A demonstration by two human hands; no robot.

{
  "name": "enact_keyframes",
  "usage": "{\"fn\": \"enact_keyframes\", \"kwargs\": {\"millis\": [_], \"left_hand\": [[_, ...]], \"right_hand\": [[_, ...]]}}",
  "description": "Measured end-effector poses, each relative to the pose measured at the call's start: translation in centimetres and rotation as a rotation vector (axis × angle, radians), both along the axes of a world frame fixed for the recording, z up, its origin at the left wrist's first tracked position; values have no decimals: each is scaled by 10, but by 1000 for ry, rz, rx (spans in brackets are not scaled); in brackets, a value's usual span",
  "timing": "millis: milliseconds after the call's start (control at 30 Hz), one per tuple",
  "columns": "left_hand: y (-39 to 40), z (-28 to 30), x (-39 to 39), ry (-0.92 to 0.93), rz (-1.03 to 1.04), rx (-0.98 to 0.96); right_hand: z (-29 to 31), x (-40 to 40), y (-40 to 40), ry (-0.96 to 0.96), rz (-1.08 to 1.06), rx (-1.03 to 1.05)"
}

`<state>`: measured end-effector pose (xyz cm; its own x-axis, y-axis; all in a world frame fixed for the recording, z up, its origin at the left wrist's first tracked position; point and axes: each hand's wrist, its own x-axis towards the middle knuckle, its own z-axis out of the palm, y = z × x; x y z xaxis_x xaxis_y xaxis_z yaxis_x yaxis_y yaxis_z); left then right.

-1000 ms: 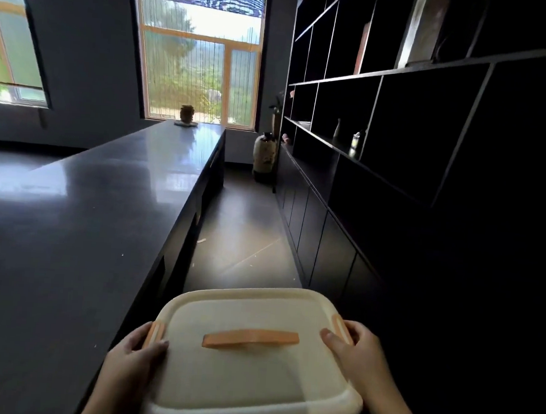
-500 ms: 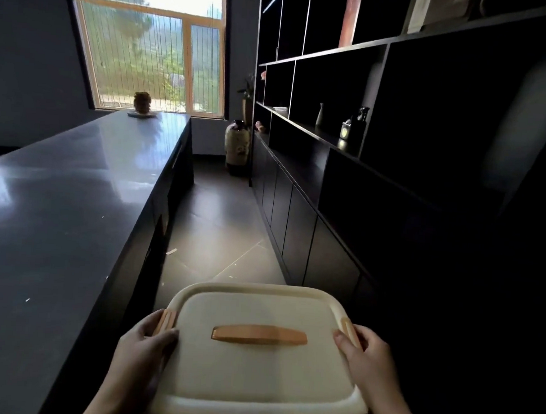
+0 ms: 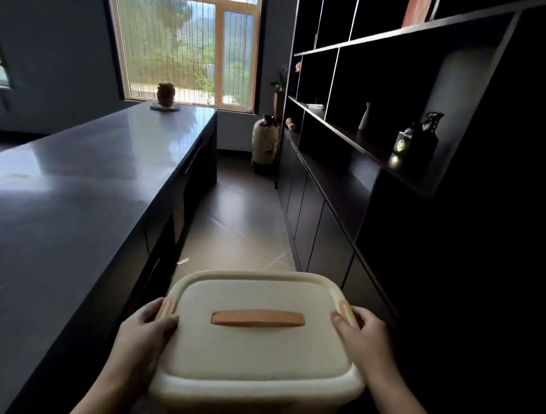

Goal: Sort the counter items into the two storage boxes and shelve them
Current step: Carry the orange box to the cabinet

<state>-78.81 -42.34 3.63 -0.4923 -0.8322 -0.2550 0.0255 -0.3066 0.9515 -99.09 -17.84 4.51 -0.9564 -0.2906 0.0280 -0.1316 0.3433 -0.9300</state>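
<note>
Our forearms run off the bottom edge, and the shelving (image 3: 400,125) at 2 o'clock sinks into shadow, so only a few small bottles show. We carry the cream storage box (image 3: 255,351) at 6 o'clock, over the aisle floor (image 3: 245,217) between the dark glossy counter (image 3: 72,192) at 9 o'clock and the shelving. Our left hand (image 3: 141,336) and right hand (image 3: 364,339) each grip a tan side latch, thumbs on the smooth rounded lid. The aisle runs open toward 12 o'clock.

No legible text anywhere; round label on dark bottle (image 3: 403,145) on shelf too blurred.
</note>
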Motion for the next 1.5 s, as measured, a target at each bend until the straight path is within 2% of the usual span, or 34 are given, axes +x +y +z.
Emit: {"fn": "enact_keyframes", "kwargs": {"millis": [167, 433, 600, 833, 1133, 1300, 1500], "left_hand": [[-94, -19, -67, 7, -2, 19], [-251, -21, -207, 41, -106, 61], [-298, -9, -300, 69, -180, 80], [-336, -7, -429, 41, -179, 78], [-424, -1, -551, -90, -94, -16], [-499, -7, -611, -286, -103, -143], [-597, -10, -712, -364, -213, -238]], "right_hand": [[-14, -67, -90, -24, 10, 28], [-10, -176, -217, -37, -117, 33], [-8, -246, -258, -53, -212, 23], [-11, -372, -313, -38, -233, 73], [-5, -510, -423, -4, -114, 402], [-18, -575, -499, -36, -114, 431], [-26, -649, -583, -106, -201, 389]]}}
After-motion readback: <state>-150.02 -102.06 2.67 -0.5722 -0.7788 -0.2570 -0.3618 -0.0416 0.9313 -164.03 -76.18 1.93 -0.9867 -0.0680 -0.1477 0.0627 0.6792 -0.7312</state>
